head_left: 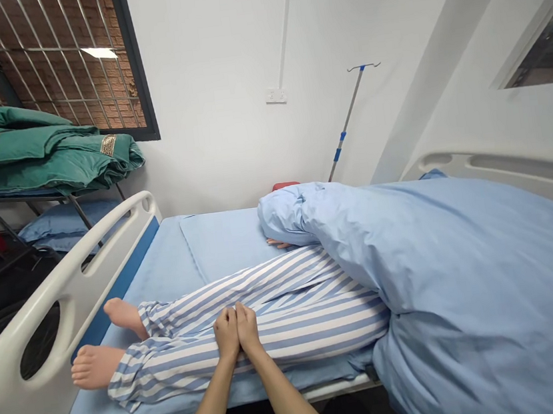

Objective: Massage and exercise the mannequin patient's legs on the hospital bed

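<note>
My left hand (226, 333) and my right hand (247, 326) are both closed into fists, side by side with their thumb sides touching. They are over the near leg of the blue-and-white striped trousers (316, 326), around knee or shin height. No bunched cloth shows around the fists, and I cannot tell how firmly they rest on the leg. The trousers are on a lying figure that looks like a manikin, with bare feet (97, 366) to the left. A light blue quilt (444, 260) covers the body from the thighs up. Part of the figure's hand (277, 242) peeks out beneath it.
The bed has a white footboard (34, 331) at left and a headboard (508, 168) at right. Behind stands an IV pole (346, 121). Folded green covers (42, 152) lie on a rack by the barred window (51, 60). The quilt hangs over the bed's near edge.
</note>
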The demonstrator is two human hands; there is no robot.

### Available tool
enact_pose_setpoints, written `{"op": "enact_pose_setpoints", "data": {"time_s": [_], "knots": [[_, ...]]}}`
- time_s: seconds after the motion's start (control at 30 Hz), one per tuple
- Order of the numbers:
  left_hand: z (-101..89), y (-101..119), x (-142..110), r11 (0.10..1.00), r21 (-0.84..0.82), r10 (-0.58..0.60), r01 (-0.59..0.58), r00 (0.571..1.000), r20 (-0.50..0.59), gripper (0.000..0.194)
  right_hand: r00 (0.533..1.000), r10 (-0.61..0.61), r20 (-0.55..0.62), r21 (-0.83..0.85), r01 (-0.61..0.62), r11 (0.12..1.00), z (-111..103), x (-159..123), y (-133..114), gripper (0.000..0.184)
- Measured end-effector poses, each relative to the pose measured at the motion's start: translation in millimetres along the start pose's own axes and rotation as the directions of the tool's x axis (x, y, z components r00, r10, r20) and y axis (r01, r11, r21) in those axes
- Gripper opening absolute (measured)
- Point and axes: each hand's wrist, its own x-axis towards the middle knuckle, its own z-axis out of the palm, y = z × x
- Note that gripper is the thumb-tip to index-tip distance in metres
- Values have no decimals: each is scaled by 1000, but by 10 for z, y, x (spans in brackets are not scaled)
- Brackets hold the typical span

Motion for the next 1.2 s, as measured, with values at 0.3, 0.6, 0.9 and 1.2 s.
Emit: {"op": "enact_pose_setpoints", "data": {"time_s": [0.3,0.6,0.9,1.2], "knots": [[16,-53,-7,999,34,26,-29,997,67,34,975,-177,132,-276,208,938,-172,65,-153,41],[67,41,-22,992,124,-12,-2,993,116,33,993,-117,22,-150,119,981,-231,70,165,40],[150,330,78,996,-90,30,-10,975,221,34,999,-28,-19,37,29,999,-271,120,160,40],[267,172,-95,1000,-17,20,-18,995,99,35,997,66,-41,137,-60,989,-289,141,158,36]]}}
